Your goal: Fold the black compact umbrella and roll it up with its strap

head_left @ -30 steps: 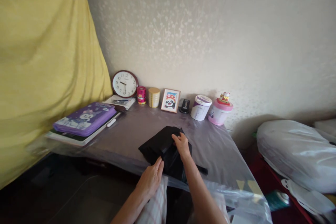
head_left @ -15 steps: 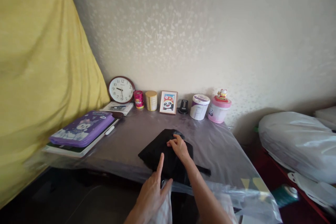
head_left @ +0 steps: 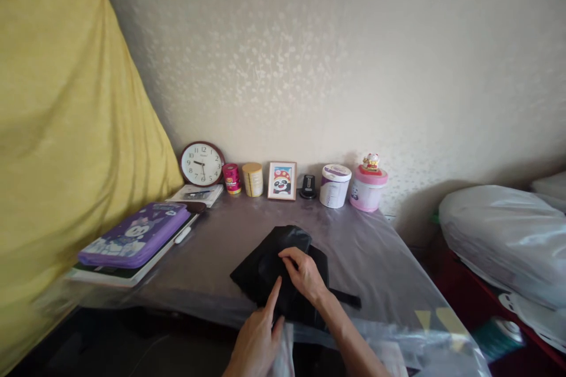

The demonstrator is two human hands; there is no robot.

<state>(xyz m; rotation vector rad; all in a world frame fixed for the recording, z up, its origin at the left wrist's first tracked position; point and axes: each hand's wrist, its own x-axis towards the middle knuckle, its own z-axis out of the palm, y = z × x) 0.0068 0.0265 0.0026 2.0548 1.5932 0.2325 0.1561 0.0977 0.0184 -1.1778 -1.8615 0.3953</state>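
A piece of black folded fabric (head_left: 269, 253) lies near the table's front edge, a dark strap (head_left: 347, 298) sticking out at its right. I cannot tell what kind of article it is. My right hand (head_left: 305, 274) is over the fabric, thumb and fingertips pinched together on its upper surface. At the near edge, my left hand (head_left: 259, 330) has its index finger stretched out along the fabric and its thumb apart. The other left fingers are hidden.
Along the wall stand a clock (head_left: 202, 164), a pink can (head_left: 232, 179), a yellow-lidded canister (head_left: 253, 180), a picture frame (head_left: 282, 181), a black stapler-like object (head_left: 308, 187) and two tubs. A purple case (head_left: 137, 235) lies left; a plastic-wrapped bundle (head_left: 504, 235) sits right.
The view has tilted slightly upward, so the table's things appear lower. My right hand has drawn a little nearer along the fabric with its fingers closing into a pinch. The left hand stays by the near edge.
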